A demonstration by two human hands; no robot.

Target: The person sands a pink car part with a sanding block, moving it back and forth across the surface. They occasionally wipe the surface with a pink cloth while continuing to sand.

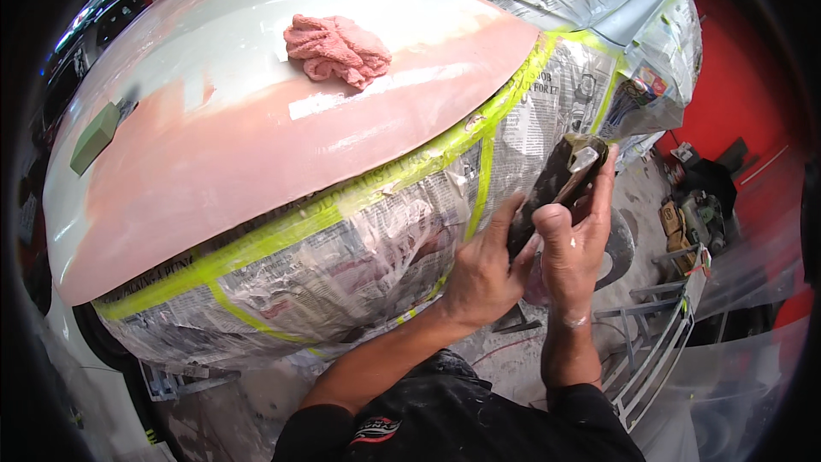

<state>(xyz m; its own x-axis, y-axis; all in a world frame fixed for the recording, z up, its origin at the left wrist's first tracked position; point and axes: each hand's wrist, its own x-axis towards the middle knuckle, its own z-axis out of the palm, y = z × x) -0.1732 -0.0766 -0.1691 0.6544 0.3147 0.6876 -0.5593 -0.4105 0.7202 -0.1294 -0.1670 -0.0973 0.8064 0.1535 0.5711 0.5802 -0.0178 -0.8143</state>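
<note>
My left hand (486,281) and my right hand (577,248) are raised together in front of the car's masked front end. Between them they grip a long, dark, wet-looking sheet of sandpaper (552,184). A shiny light patch shows near its upper end, beside my right fingertips. My left fingers close on the lower left side; my right thumb and fingers hold the right side. Whether a block lies inside it is hidden. Beyond my hands is the hood (282,137), white with pink filler-like areas. A crumpled pink cloth (338,51) lies on it.
A green sanding block (96,139) rests on the hood's left side. Newspaper (368,248) and yellow tape (256,244) cover the front end below the hood edge. A grey metal stand (654,334) is on the floor at right, near a red wall (753,94).
</note>
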